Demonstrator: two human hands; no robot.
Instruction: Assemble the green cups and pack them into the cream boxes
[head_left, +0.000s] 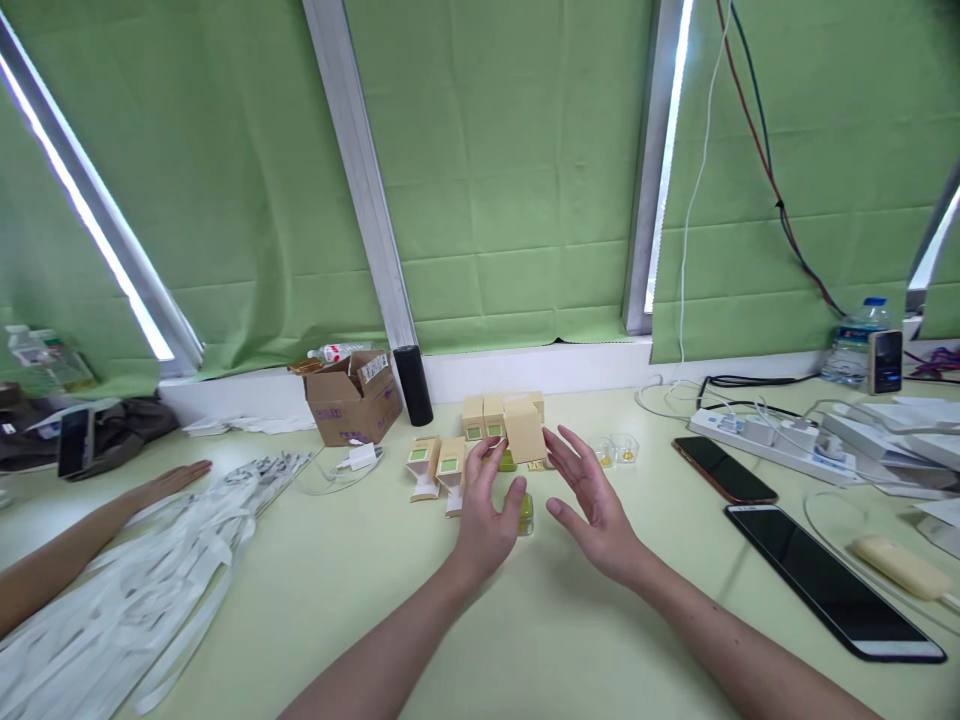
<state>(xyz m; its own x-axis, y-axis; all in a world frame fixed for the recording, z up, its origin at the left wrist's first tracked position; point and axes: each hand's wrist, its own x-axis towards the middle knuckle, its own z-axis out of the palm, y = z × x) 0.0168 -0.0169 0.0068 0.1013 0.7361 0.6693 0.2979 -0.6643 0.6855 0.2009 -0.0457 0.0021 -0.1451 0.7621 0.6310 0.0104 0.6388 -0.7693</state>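
Note:
A small tan cardboard box stands slightly tilted between my two hands. The fingertips of my left hand press at its left edge, with the thumb raised apart from it. On the other side, the fingertips of my right hand meet the right edge, thumb spread away. Below the box, a small clear container with green contents rests on the table, partly behind my left thumb. Two tan boxes with green windows and open lower flaps lie left of my hands. Several similar boxes stand in a row behind.
Clear containers with yellow contents sit right of my hands. Further right lie two phones and a power strip. A brown carton and black cylinder stand behind. Another person's hand rests by white straps.

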